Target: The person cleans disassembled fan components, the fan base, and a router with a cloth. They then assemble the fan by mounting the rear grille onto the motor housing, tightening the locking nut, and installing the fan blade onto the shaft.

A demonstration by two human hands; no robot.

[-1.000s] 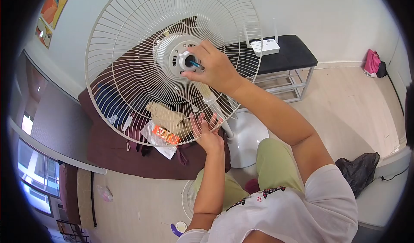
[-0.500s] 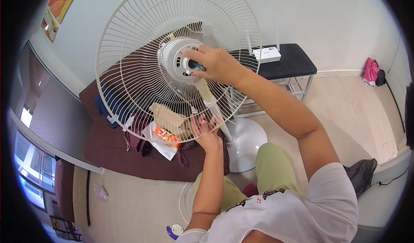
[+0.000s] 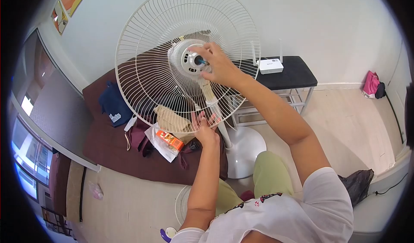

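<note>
A white wire fan grille stands in front of me on a white stand fan. At its lower rim, my left hand is closed on the wires, some fingers showing behind them. My right hand is at the white centre hub, thumb and fingers spread apart around the middle. A teal-tipped shaft pokes out of the hub's dark opening, partly covered by my fingers. No blade shows on it. The white pole runs down to a round white base.
Behind the fan, a brown mattress bears a blue cloth item, a beige bag and an orange packet. A router sits on a black bench. Another wire grille lies by my left elbow.
My right fingers have spread from a pinch on a white ring at the hub, baring more of the dark opening. The grille appears slightly higher and further right; my left hand keeps its hold.
</note>
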